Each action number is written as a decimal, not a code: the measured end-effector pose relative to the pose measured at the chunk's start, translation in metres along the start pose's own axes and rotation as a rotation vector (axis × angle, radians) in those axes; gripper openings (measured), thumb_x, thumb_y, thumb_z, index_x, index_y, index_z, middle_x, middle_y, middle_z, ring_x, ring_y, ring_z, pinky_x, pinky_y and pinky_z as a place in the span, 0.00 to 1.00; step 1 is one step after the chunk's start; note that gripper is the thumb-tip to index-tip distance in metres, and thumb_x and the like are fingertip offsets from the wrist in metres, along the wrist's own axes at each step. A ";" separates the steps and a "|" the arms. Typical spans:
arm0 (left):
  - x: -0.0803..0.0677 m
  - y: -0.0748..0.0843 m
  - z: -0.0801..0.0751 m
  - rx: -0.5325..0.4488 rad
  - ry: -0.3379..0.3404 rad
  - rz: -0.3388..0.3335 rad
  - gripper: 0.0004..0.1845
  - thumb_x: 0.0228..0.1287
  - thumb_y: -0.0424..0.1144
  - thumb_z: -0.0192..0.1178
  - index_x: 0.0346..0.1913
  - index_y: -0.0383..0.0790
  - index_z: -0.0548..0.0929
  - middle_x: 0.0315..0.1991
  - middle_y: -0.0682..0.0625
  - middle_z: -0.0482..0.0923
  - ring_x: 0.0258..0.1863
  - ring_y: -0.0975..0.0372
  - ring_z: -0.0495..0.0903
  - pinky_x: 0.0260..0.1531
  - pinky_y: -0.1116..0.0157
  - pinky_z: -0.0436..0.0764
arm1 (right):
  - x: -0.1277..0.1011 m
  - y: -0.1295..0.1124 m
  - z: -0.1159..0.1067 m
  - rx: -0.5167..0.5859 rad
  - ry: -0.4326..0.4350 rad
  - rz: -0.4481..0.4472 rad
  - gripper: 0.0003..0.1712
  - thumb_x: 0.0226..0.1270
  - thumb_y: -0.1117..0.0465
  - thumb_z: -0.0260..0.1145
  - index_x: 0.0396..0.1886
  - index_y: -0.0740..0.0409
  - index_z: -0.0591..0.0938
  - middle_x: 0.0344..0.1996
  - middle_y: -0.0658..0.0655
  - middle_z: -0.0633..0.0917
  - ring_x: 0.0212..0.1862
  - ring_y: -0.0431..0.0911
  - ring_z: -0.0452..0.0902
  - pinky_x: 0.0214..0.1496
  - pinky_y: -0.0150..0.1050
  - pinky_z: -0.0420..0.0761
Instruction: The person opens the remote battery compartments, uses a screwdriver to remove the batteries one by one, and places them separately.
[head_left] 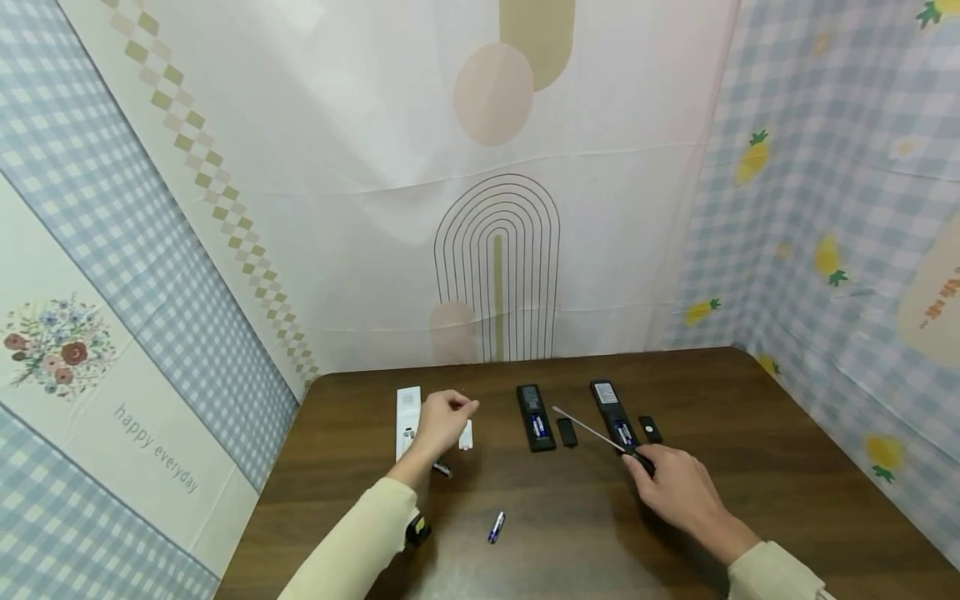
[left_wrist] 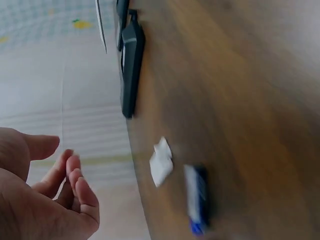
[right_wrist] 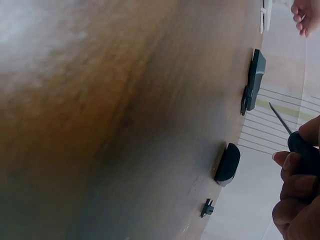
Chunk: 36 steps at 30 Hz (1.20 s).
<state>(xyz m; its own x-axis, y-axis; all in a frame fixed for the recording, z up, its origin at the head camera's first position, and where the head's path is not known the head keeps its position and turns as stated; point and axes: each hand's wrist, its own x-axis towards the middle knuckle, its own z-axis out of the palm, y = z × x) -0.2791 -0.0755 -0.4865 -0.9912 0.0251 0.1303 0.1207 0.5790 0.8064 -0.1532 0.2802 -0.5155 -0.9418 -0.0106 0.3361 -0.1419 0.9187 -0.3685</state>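
My right hand (head_left: 678, 487) grips the dark handle of a screwdriver (head_left: 592, 429), its thin metal shaft pointing up and left above the table. My left hand (head_left: 444, 425) hovers over a white remote control (head_left: 408, 408) and its white battery cover (head_left: 466, 435). In the left wrist view, the thumb (left_wrist: 44, 146) stands apart from the loosely bent fingers and nothing shows between them. One battery (head_left: 442, 469) lies beside the left wrist; another battery (head_left: 497, 527) lies nearer the front. The white remote is partly hidden by the left hand.
Two black remotes lie face down with batteries showing: one in the middle (head_left: 529, 400), another (head_left: 609, 398) to its right. A black cover (head_left: 567, 432) and a second black cover (head_left: 649, 429) lie beside them. Patterned cloth (head_left: 337, 250) hangs behind the brown table (head_left: 570, 517).
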 end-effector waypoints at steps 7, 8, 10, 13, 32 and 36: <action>0.026 0.012 0.047 0.102 -0.158 -0.056 0.17 0.69 0.50 0.72 0.42 0.37 0.89 0.44 0.43 0.90 0.43 0.52 0.87 0.45 0.53 0.87 | -0.002 0.001 -0.002 -0.013 -0.005 0.029 0.11 0.75 0.52 0.71 0.40 0.55 0.90 0.27 0.50 0.88 0.24 0.41 0.75 0.26 0.41 0.74; 0.030 0.011 0.054 0.118 -0.178 -0.070 0.19 0.69 0.51 0.72 0.43 0.36 0.88 0.45 0.43 0.89 0.44 0.51 0.86 0.46 0.52 0.86 | -0.002 0.001 -0.002 -0.012 -0.004 0.029 0.12 0.74 0.52 0.72 0.41 0.57 0.90 0.30 0.52 0.90 0.26 0.43 0.79 0.28 0.44 0.78; 0.045 -0.002 0.076 0.161 -0.200 -0.093 0.23 0.69 0.56 0.71 0.44 0.36 0.85 0.44 0.42 0.87 0.42 0.50 0.84 0.42 0.52 0.85 | -0.003 0.001 -0.002 -0.012 -0.007 0.026 0.14 0.74 0.52 0.72 0.44 0.59 0.91 0.36 0.56 0.93 0.31 0.49 0.87 0.33 0.51 0.86; 0.053 0.000 0.088 0.162 -0.263 -0.181 0.26 0.68 0.57 0.71 0.46 0.34 0.83 0.45 0.41 0.84 0.40 0.51 0.80 0.39 0.52 0.83 | -0.005 0.000 -0.001 -0.009 -0.006 0.014 0.17 0.74 0.51 0.72 0.47 0.62 0.91 0.43 0.61 0.94 0.41 0.56 0.92 0.43 0.58 0.89; 0.069 0.034 0.127 0.238 -0.220 -0.286 0.32 0.59 0.54 0.78 0.55 0.30 0.87 0.45 0.39 0.89 0.42 0.50 0.86 0.42 0.56 0.87 | -0.013 0.005 0.003 -0.028 0.024 0.014 0.16 0.72 0.52 0.73 0.46 0.61 0.91 0.42 0.60 0.94 0.41 0.55 0.92 0.42 0.57 0.89; 0.061 0.045 0.120 0.212 -0.235 -0.296 0.35 0.58 0.55 0.79 0.57 0.28 0.85 0.47 0.38 0.89 0.42 0.50 0.87 0.42 0.56 0.88 | -0.015 0.009 0.003 -0.034 0.035 0.008 0.15 0.72 0.52 0.74 0.45 0.61 0.91 0.41 0.58 0.94 0.39 0.53 0.92 0.40 0.55 0.89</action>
<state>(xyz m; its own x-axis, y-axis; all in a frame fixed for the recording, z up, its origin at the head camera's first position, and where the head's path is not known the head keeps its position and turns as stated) -0.3411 0.0498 -0.5118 -0.9699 0.0040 -0.2434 -0.1600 0.7431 0.6498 -0.1415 0.2871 -0.5263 -0.9316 0.0104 0.3634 -0.1231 0.9315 -0.3422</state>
